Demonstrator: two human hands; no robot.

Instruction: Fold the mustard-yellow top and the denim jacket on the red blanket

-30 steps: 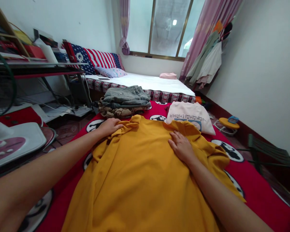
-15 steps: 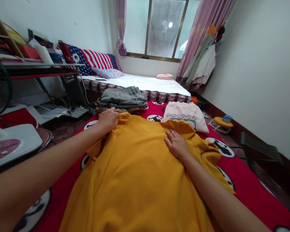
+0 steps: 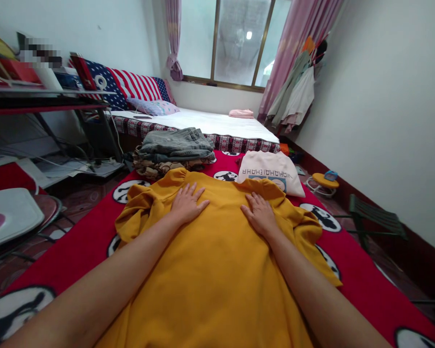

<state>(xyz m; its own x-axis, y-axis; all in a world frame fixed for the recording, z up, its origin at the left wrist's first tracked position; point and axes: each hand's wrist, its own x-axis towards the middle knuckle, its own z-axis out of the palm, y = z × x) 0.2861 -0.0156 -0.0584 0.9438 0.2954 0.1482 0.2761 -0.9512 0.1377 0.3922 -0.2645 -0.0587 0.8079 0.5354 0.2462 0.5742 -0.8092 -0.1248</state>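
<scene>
Yellow top (image 3: 213, 266) under spread hands (image 3: 187, 205) (image 3: 260, 215)

Home, a bedroom by the look of it: white-sheeted bed (image 3: 210, 122) at 12 o'clock with a patterned pillow (image 3: 157, 108) on it, curtained window (image 3: 241, 48) behind. Also fits: cluttered desk (image 3: 50, 103) at 10, clothes (image 3: 299, 99) hanging between 1 and 2, round yellow stool (image 3: 321, 181) at 3.

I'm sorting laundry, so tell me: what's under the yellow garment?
The red patterned cloth shows around the edges of the yellow garment, so it appears to run beneath. Anything else under there is covered.
</scene>
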